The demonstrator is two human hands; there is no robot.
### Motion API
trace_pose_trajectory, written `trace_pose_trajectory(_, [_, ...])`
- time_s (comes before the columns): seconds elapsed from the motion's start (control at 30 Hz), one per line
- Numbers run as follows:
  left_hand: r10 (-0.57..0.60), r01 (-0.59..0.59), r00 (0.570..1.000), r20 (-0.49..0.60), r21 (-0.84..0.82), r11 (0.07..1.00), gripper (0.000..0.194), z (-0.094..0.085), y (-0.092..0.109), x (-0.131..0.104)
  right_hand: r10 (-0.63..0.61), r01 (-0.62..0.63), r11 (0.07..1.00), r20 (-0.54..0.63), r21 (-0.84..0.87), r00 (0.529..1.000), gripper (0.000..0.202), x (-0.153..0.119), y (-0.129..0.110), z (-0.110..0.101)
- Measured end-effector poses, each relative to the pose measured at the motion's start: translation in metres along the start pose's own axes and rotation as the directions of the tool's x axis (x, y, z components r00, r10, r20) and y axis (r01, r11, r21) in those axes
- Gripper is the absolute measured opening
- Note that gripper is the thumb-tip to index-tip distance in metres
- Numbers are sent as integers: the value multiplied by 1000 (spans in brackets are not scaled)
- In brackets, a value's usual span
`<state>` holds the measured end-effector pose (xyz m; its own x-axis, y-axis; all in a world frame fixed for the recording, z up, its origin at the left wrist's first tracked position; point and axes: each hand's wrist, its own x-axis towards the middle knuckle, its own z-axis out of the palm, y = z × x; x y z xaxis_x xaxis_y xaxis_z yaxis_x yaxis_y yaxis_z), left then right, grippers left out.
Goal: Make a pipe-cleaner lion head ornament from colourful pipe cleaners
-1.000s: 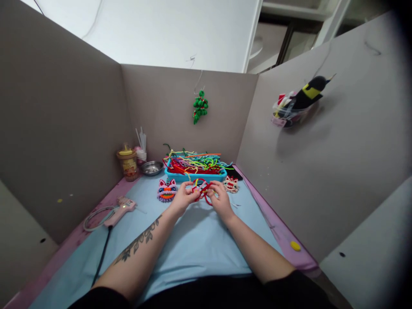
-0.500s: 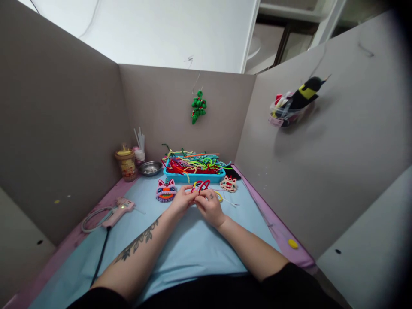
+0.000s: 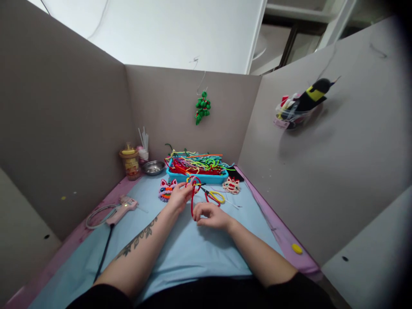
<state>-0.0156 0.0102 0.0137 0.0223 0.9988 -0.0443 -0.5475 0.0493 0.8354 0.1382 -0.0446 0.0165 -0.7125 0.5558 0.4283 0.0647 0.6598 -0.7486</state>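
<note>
Before tray [image 3: 210,179]: left hand [image 3: 179,197] pinching looped stems [image 3: 193,177]; right hand [image 3: 213,216], farther from tray, fingertips closed on red strand [image 3: 192,202]. Seemingly drawing strand out; calls for steady left hold.

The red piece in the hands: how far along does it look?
Partway, it seems. Looking done: the purple face and the cream face lying nearby. In hand: the left hand holds the red piece; the right hand pinches a long red strand. Seemingly left: that strand, which stands out from the piece, not yet worked in.
</note>
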Motion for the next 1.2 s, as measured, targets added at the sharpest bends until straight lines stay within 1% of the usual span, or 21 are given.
trace_pose_trajectory(0.07, [37,-37,999,2,51,998,53,-1,-1,0,5,-4,1000,38,-14,999,25,-1,-1,-6])
trace_pose_trajectory(0.13, [77,-77,997,10,149,986,55,-2,-2,-1,3,0,996,31,-92,1000,30,-2,0,-11])
trace_pose_trajectory(0.17, [92,-93,996,16,204,974,56,-3,-3,-1,3,-3,992,-1,-126,1000,34,-2,2,-13])
trace_pose_trajectory(0.2, [105,-107,994,22,256,961,57,-2,-3,-3,6,-15,989,-61,-148,998,35,-3,5,-15])
trace_pose_trajectory(0.23, [113,-117,993,30,300,947,57,-2,-3,-4,13,-39,986,-156,-162,988,33,-2,9,-16])
trace_pose_trajectory(0.27, [116,-123,992,43,333,935,58,-1,-4,-6,22,-74,982,-279,-174,960,29,-2,13,-16])
trace_pose_trajectory(0.3, [114,-127,992,57,355,926,59,0,-4,-7,32,-123,974,-421,-191,906,24,-1,17,-16])
trace_pose_trajectory(0.33, [110,-128,992,69,368,921,59,2,-4,-9,34,-179,961,-550,-212,834,19,-1,21,-16])
trace_pose_trajectory(0.37, [105,-129,991,82,378,917,59,3,-4,-11,20,-220,947,-638,-235,770,16,0,25,-16])
trace_pose_trajectory(0.4, [101,-130,990,95,386,913,59,4,-5,-12,-2,-245,934,-688,-261,725,13,0,27,-15])
trace_pose_trajectory(0.43, [100,-134,989,105,393,910,59,5,-5,-13,-27,-255,923,-710,-288,704,12,1,29,-14])
trace_pose_trajectory(0.47, [101,-139,988,116,399,906,59,6,-6,-13,-52,-250,916,-710,-315,702,11,1,30,-14])
trace_pose_trajectory(0.57, [93,-154,982,164,412,898,58,7,-7,-15,-99,-224,904,-688,-364,719,12,1,30,-12])
trace_pose_trajectory(0.7, [51,-137,978,204,432,891,57,9,-5,-19,-130,-219,894,-695,-390,707,14,0,28,-11])
trace_pose_trajectory(0.8, [50,-141,976,211,438,888,57,10,-5,-20,-137,-222,889,-695,-400,706,15,0,27,-12])
trace_pose_trajectory(1.0, [94,-210,954,285,413,886,53,6,-7,-16,-149,-240,872,-699,-426,700,13,0,29,-15])
trace_pose_trajectory(1.1, [87,-211,950,301,412,886,51,5,-7,-15,-152,-254,860,-697,-442,701,14,0,33,-15])
trace_pose_trajectory(1.2, [69,-201,948,312,415,887,53,5,-6,-16,-127,-271,863,-702,-427,701,17,0,36,-13])
